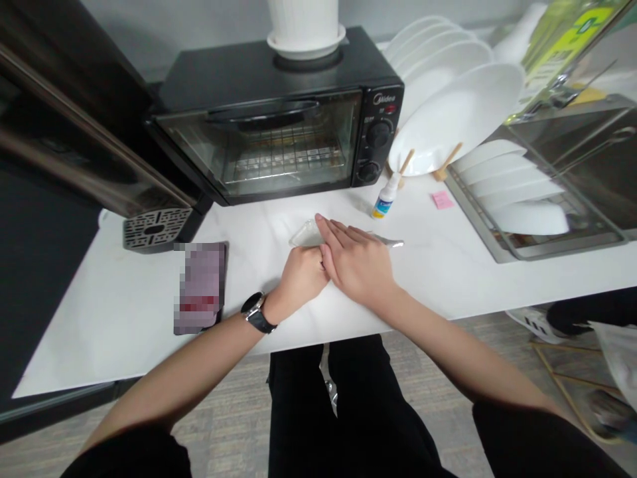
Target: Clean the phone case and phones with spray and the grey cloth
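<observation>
Both my hands meet at the middle of the white counter (124, 312). My left hand (298, 275), with a black watch on its wrist, is curled with its fingers tucked under. My right hand (355, 262) lies flat, fingers together, pressing on a clear, shiny plastic wrapper or bag (304, 234). A thin silvery end of the wrapper (393, 243) sticks out to the right of that hand. What lies under the hands is hidden.
A black toaster oven (279, 126) stands behind, a white pot (304, 26) on top. A small white bottle (384, 201), a pink note (442, 199), a rack of white plates (448, 99) and a sink tray (547, 199) are right. A phone (200, 287) lies left.
</observation>
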Demonstrator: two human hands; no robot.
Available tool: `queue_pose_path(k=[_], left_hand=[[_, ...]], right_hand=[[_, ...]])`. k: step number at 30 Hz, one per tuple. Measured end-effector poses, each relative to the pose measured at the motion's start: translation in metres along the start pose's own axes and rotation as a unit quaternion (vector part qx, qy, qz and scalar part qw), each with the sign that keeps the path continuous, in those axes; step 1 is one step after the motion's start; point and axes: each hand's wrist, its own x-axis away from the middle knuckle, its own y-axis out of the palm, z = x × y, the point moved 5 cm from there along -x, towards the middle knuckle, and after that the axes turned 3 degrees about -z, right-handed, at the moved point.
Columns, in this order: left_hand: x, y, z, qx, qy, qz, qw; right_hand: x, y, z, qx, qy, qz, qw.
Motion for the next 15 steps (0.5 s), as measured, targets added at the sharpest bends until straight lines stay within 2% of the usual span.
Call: queue_pose_path(k=[3, 5, 9, 11, 13, 15], left_hand=[[-0.001, 0.001, -0.003, 0.002, -0.021, -0.01, 1.0], [-0.001, -0.001, -0.001, 0.021, -0.017, -0.013, 1.0], [-0.001, -0.006, 0.005, 0.173, 0.012, -0.034, 0.984], [-0.001, -0.006, 0.008, 0.221, 0.02, -0.054, 0.974], [-0.001, -0.006, 0.009, 0.209, 0.023, -0.066, 0.975], [-0.001, -0.004, 0.009, 0.158, 0.019, -0.074, 0.985]], right_hand=[[-0.002, 0.002, 0.002, 0.005, -0.032, -0.008, 0.999], [0.001, -0.002, 0.016, 0.036, -0.035, -0.013, 0.999], [0.013, -0.021, 0.059, 0.08, 0.028, 0.043, 0.996], [0.017, -0.026, 0.071, 0.083, 0.035, 0.068, 0.994], [0.02, -0.025, 0.069, 0.085, 0.022, 0.083, 0.993], [0.02, -0.016, 0.052, 0.085, -0.01, 0.085, 0.993]])
